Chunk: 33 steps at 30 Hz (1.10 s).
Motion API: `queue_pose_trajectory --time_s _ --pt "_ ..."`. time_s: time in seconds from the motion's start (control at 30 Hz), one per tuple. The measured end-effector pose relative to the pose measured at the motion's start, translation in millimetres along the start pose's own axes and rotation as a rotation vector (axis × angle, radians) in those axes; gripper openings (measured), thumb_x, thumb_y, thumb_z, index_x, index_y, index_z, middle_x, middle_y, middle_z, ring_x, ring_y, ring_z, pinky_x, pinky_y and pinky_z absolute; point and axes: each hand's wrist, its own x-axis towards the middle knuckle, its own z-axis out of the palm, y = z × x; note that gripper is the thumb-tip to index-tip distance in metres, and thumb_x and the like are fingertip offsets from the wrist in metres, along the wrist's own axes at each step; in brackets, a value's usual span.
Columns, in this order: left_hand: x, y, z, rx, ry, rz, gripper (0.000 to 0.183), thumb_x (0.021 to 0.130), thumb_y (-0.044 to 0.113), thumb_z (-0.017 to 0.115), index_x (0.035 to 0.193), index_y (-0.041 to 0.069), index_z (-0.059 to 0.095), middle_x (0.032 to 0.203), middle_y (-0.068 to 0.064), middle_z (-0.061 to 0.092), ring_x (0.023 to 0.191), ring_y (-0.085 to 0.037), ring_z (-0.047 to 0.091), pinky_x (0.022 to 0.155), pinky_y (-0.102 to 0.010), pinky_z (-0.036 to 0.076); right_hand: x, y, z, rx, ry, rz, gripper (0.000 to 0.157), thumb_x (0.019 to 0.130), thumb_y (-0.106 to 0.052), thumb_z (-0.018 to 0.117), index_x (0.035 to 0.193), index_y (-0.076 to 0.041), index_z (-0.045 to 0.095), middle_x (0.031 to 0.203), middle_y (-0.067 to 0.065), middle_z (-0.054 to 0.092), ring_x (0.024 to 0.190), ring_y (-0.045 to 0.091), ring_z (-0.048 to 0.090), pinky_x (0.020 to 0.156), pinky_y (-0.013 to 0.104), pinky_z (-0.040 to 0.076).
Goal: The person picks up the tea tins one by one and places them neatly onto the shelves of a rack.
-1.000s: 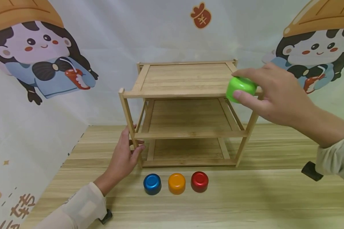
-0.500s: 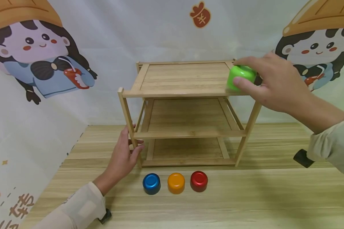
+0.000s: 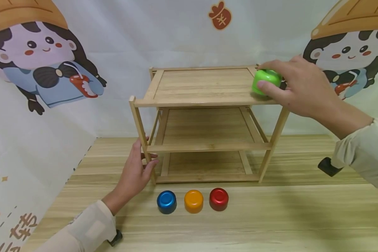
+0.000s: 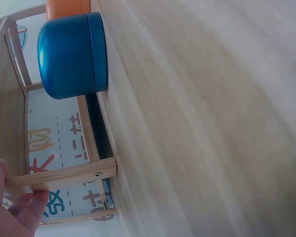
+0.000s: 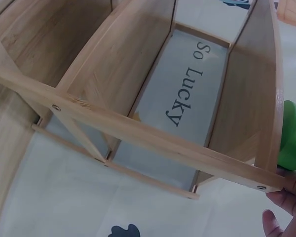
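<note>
My right hand (image 3: 308, 91) pinches a shiny green canister (image 3: 268, 77) between thumb and fingers, at the right end of the top board of a three-tier wooden shelf (image 3: 201, 85). In the right wrist view, the green canister (image 5: 292, 136) appears right against the top board. Low on the left, my left hand (image 3: 133, 167) grips the shelf's front left leg (image 3: 141, 126), thumb in front and fingers behind. In front of the shelf stand a blue canister (image 3: 166, 202), an orange canister (image 3: 193, 201) and a red canister (image 3: 218, 199) in a row.
The shelf's middle board (image 3: 208, 129) and bottom board (image 3: 208, 164) lie under the top one. A pale wood-grain table (image 3: 271, 220) carries everything. Behind it hangs a white printed backdrop (image 3: 123, 70) with cartoon figures.
My right hand has lowered the green canister and carried it back from the front edge onto the top board's right end. The left hand and the three other canisters stay put.
</note>
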Motion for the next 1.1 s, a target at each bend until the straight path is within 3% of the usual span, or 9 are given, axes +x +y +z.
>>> queue_pose_trajectory --time_s 0.67,1.1 --pt "0.1 1.4 -1.3 0.001 -0.013 -0.015 0.08 0.097 -0.001 0.066 0.159 0.014 0.018 0.139 -0.023 0.044 0.105 -0.034 0.07 0.073 -0.035 0.066 3 2 11.4 -0.052 -0.003 -0.05 0.048 0.103 -0.045 0.051 0.138 -0.014 0.061 0.108 0.022 0.071 0.098 0.038 0.057 0.062 0.042 0.037" --pt "-0.2 0.1 -0.8 0.003 -0.007 -0.004 0.081 0.096 -0.002 0.066 0.159 0.015 0.019 0.138 -0.023 0.044 0.104 -0.034 0.07 0.074 -0.036 0.066 2 1 15.2 -0.077 -0.003 -0.055 0.048 0.102 -0.047 0.051 0.137 -0.017 0.061 0.1 0.017 0.071 0.096 0.036 0.056 0.064 0.046 0.036"
